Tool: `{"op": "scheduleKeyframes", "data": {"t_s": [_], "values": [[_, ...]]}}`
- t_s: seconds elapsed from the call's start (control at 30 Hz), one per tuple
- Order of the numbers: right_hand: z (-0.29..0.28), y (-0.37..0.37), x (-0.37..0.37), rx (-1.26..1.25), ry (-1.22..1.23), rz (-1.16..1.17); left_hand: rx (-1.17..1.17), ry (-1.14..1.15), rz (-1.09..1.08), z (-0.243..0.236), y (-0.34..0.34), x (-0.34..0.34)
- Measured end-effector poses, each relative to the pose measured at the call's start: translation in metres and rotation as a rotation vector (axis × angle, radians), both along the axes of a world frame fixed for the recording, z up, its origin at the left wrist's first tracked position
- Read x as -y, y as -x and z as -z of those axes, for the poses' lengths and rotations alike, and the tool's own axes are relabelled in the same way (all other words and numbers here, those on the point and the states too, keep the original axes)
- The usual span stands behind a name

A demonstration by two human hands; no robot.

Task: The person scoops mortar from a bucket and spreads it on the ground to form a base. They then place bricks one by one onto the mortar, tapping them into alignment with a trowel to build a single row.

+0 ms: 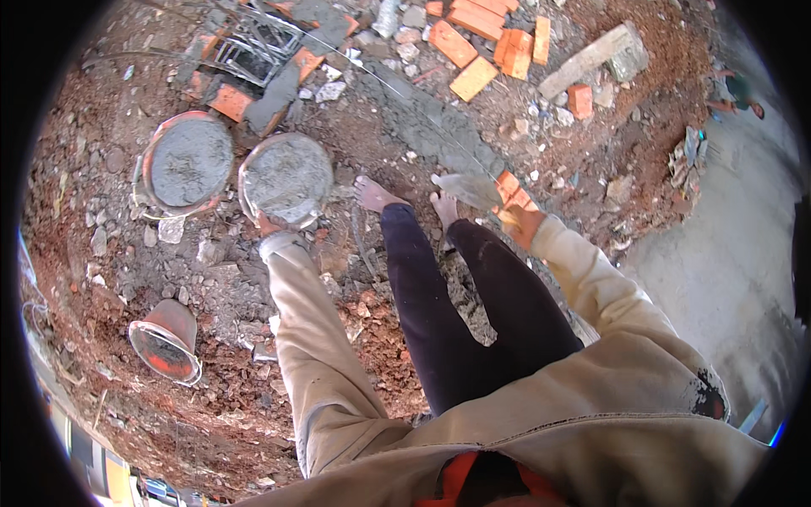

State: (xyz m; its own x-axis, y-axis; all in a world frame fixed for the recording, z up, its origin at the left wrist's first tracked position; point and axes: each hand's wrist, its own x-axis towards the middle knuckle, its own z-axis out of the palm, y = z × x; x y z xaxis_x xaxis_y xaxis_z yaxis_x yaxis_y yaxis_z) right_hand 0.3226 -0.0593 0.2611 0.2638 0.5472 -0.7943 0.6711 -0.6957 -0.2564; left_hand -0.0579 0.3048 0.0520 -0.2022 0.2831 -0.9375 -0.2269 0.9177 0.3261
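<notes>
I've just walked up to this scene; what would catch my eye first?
Probably the two round buckets filled with grey mortar, left of the middle, with the person's left hand at the near rim of the right-hand one. Next, right of the middle, the right hand holds a trowel close to the person's bare feet. Bright orange bricks also stand out against the dirt at the top.

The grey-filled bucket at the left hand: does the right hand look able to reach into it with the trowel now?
Probably yes: the bucket is open on top, and the left hand is only at its near rim. The right hand, holding the trowel, would first pass the bare feet.
</notes>
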Motion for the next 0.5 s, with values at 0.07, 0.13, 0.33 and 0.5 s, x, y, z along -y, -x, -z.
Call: {"op": "scheduleKeyframes", "data": {"t_s": [0.07,0.13,0.33,0.5], "values": [[0.023,0.037,-0.024,-0.004,-0.055,0.011,0.007,-0.002,0.01,0.027,0.045,-0.01],[0.013,0.072,-0.062,0.015,0.09,0.071,-0.013,0.067,0.056,0.014,0.034,0.006],[0.065,0.161,-0.168,-0.241,0.199,-0.177,0.188,-0.026,-0.185,0.068,0.133,0.036],[0.099,0.154,-0.297,-0.062,0.026,-0.402,-0.127,0.081,-0.054,0.093,0.144,0.031]]}}
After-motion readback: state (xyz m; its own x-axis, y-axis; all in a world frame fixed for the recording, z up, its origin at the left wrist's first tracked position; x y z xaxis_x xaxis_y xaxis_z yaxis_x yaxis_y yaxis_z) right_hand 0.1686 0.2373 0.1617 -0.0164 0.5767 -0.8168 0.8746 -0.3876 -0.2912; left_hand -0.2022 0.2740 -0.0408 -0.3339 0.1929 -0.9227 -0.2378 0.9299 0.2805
